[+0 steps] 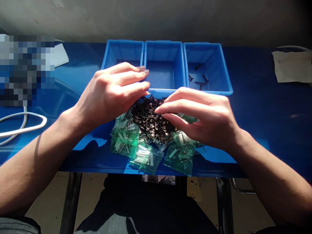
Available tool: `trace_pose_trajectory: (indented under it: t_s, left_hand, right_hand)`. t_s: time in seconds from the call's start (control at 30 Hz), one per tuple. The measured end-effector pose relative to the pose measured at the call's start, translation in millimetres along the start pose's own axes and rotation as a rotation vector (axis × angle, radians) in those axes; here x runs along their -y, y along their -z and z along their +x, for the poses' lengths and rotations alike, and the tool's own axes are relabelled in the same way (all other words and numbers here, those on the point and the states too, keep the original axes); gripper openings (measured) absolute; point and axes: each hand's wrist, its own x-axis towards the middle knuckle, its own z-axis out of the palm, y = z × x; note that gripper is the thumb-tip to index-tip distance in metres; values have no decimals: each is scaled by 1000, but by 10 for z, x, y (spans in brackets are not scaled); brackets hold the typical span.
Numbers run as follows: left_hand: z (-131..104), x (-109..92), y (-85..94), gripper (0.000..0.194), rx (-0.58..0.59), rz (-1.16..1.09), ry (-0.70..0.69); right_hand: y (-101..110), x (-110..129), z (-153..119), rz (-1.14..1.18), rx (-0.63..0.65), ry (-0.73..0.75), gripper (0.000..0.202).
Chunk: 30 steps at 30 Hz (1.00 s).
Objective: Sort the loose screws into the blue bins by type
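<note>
A heap of dark screws [156, 126] lies on the blue table in front of three blue bins. My right hand [202, 117] is over the heap, thumb and fingertips closed on what looks like a dark screw. My left hand [119, 86] reaches across the front of the left bin [125, 50], its fingers stretched out and slightly apart, with nothing visible in them. The fingertips are by the middle bin [163, 52]. Several dark screws lie in the right bin [203, 53]. Green-tinted plastic bags [124, 141] with pale plugs and screws surround the heap's front and sides.
The blue table [263, 123] ends at a front edge near my lap. A white cable [36, 115] loops at the left, near a pixelated patch and a white sheet [60, 55]. A pale cloth or paper [292, 66] lies at the far right. Behind stands a grey wall.
</note>
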Motion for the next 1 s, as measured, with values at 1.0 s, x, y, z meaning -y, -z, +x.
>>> trace_pose_trajectory:
  t_s: [1.0]
  left_hand:
    - [4,0,-13,20,-23,-4,-30]
  right_hand:
    - [52,-80,-9,-207,168,127,19]
